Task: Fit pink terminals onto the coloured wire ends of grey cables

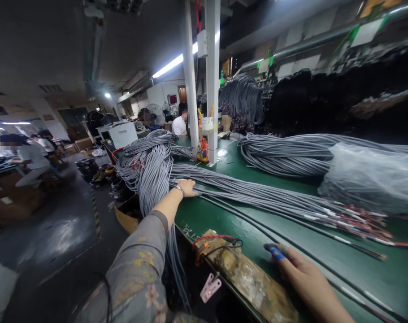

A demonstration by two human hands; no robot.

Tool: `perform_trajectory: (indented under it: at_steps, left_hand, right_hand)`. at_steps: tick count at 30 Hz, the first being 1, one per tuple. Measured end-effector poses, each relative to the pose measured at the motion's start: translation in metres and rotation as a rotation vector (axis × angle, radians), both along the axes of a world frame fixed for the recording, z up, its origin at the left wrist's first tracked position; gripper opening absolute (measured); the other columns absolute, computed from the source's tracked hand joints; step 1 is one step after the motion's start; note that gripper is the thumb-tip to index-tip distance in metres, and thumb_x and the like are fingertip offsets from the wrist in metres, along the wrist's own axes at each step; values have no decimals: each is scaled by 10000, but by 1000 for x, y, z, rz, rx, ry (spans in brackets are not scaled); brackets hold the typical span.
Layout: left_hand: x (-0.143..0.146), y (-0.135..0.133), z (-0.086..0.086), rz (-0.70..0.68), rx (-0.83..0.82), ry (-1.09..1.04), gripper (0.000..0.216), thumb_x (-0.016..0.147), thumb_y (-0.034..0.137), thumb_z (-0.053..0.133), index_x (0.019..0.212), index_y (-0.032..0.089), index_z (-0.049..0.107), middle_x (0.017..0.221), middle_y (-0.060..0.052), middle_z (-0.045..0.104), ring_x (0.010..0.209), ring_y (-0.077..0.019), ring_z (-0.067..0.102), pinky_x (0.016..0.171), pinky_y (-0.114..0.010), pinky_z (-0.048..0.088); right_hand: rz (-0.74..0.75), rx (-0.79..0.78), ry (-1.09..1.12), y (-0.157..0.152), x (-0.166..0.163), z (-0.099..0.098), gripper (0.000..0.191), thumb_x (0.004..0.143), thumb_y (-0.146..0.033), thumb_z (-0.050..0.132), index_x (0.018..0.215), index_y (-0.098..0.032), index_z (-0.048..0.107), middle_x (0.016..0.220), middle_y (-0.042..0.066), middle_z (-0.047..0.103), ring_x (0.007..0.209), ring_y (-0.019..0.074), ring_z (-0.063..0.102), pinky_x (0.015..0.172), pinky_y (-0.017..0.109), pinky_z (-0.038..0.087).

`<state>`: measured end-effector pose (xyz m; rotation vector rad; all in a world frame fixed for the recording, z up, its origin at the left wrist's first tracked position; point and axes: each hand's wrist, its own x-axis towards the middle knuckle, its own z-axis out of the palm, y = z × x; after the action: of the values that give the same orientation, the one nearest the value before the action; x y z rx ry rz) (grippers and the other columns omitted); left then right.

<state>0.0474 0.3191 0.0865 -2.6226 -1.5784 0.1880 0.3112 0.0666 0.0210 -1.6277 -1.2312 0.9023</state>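
Observation:
My left hand (187, 187) reaches forward and closes around thin grey cables (231, 207) at the near side of a long bunch. These cables run toward the lower right, past my right hand (303, 273). Blue tape and a dark covering show on a digit of that hand, which is stretched out over the table beside the cables. I see nothing held in it; some of its fingers are hidden. The long grey cable bunch (258, 190) lies behind, its stripped ends (365, 222) showing red, white and dark wires.
A heap of coiled grey cables (155, 168) hangs over the left edge of the green table (220, 229). A brown taped block (247, 278) and pink clip (210, 287) sit at the near edge. White posts (212, 89) stand behind; plastic wrap (375, 175) covers cables at right. Other people work farther off.

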Motion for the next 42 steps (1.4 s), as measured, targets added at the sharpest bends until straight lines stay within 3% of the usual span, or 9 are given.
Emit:
perform_trajectory:
  at_steps: [7, 10, 17, 22, 27, 30, 32, 38, 42]
  left_hand:
    - [-41, -45, 8, -201, -70, 92, 449, 702, 498, 681, 1000, 166, 631, 1095, -136, 652, 1065, -328, 590, 912, -389, 423]
    - [-37, -62, 6, -306, -60, 165, 442, 738, 518, 641, 981, 150, 623, 1039, -146, 648, 994, -326, 611, 859, -398, 440]
    - [50, -90, -9, -624, -77, -32, 450, 796, 379, 592, 1182, 154, 539, 1126, -128, 628, 1041, -269, 600, 903, -354, 443]
    - [124, -94, -2, -668, -157, -2, 476, 735, 426, 647, 1135, 178, 572, 1128, -109, 641, 1042, -284, 609, 894, -359, 457]
    - [180, -112, 1, -724, -187, 18, 669, 695, 371, 682, 1288, 138, 480, 1225, -161, 598, 1128, -310, 577, 937, -370, 442]
    - [198, -123, 3, -745, -216, 2, 829, 669, 376, 714, 1382, 117, 379, 1266, -184, 576, 1161, -322, 561, 958, -372, 436]
    - [204, -129, 4, -756, -227, -12, 811, 693, 332, 688, 1399, 117, 352, 1264, -178, 584, 1158, -312, 569, 956, -359, 438]
    - [210, -144, 6, -701, -333, 75, 580, 712, 265, 642, 1261, 163, 482, 1142, -122, 658, 1025, -271, 638, 851, -338, 493]
    - [212, -154, 6, -734, -343, 76, 362, 753, 213, 588, 1106, 140, 564, 1116, -147, 650, 1024, -257, 632, 833, -327, 494]
  right_hand:
    - [-37, 17, -58, 0, -6, 8, 278, 674, -501, 535, 573, -242, 553, 422, -31, 461, 421, 150, 424, 430, 271, 310]
    - [-34, 44, -41, 3, -9, 7, 271, 685, -495, 515, 597, -240, 538, 446, -38, 465, 432, 142, 412, 441, 267, 311]
    - [-12, 177, -84, 9, -12, 3, 244, 764, -398, 454, 582, -238, 480, 465, -42, 440, 466, 147, 428, 481, 270, 345]
    - [-67, 202, -134, 14, -13, 0, 206, 780, -323, 502, 609, -219, 552, 521, -34, 514, 552, 151, 482, 533, 258, 385]
    - [-7, 242, -190, 9, -22, -3, 189, 804, -278, 529, 649, -206, 609, 609, -18, 607, 605, 150, 508, 580, 257, 403]
    - [58, 258, -214, 4, -27, -5, 152, 776, -259, 587, 636, -209, 618, 629, -14, 633, 612, 149, 520, 605, 256, 412]
    - [80, 259, -222, 3, -28, -6, 146, 772, -260, 602, 637, -212, 627, 631, -12, 644, 607, 150, 525, 612, 257, 421]
    - [116, 252, -215, 3, -26, -4, 186, 803, -275, 529, 710, -206, 674, 686, 17, 701, 642, 183, 588, 626, 285, 476]
    - [161, 264, -203, -2, -24, 1, 270, 794, -335, 472, 739, -193, 695, 783, 77, 748, 707, 252, 652, 684, 363, 522]
